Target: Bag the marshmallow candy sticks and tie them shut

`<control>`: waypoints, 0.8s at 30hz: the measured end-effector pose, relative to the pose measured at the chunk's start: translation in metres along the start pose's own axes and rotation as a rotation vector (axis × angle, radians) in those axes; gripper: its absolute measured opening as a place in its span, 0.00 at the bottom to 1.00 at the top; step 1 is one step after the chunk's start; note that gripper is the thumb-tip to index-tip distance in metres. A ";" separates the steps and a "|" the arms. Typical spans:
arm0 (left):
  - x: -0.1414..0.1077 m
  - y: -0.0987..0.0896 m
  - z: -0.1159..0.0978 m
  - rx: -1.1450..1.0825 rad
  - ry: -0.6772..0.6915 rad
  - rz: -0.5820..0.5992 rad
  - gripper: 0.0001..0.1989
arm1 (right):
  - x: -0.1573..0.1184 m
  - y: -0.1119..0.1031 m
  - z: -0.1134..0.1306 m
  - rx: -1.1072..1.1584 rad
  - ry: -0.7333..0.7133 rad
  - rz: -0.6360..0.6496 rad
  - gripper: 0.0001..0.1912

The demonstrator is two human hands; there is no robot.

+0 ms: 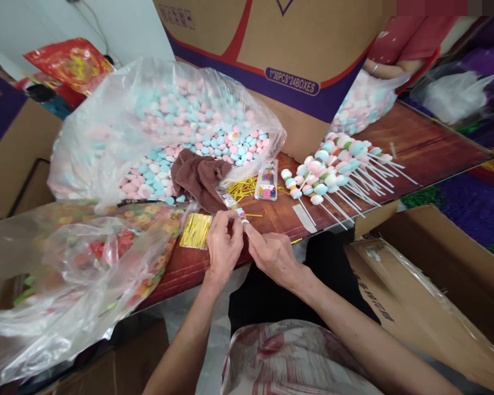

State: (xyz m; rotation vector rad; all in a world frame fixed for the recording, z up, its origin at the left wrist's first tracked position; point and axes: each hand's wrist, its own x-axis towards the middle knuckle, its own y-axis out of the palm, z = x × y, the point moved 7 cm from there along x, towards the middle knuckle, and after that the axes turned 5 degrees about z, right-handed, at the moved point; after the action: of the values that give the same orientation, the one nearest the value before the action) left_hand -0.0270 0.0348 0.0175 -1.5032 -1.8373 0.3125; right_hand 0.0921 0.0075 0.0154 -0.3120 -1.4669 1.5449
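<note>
My left hand [225, 240] is pinched closed at the table's front edge, at the near end of a small clear-wrapped candy piece [239, 213] with white, blue and pink colours. Against that same end, my right hand [275, 255] has its fingers curled in, index finger and thumb close to the left fingertips. Exactly what lies between the fingertips is hidden. A brown cloth [200, 178] is just beyond my left hand. Beside that hand lies a flat packet of gold twist ties [195, 230]; loose gold twist ties [243, 189] are heaped behind the hands.
A large clear bag of pink, blue and white marshmallows [168, 115] fills the back left. Marshmallow skewers [333, 167] on white sticks are piled at right, near a small clear pack [267, 181]. Cardboard boxes [239, 33] stand around; another person's arm [389, 68] shows behind.
</note>
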 end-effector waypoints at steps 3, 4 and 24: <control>0.001 0.002 -0.010 0.013 0.137 0.104 0.04 | -0.003 0.000 -0.007 0.054 0.026 -0.015 0.19; 0.000 0.003 -0.013 0.031 0.193 0.132 0.05 | -0.004 0.000 -0.011 0.086 0.060 -0.029 0.19; -0.002 0.015 0.001 -0.667 -0.208 0.093 0.07 | -0.007 -0.008 -0.035 0.717 0.440 -0.180 0.11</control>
State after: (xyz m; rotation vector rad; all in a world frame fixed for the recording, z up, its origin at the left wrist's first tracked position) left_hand -0.0168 0.0376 0.0068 -2.0661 -2.1637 -0.1297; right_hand 0.1253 0.0233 0.0110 -0.0758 -0.5336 1.6165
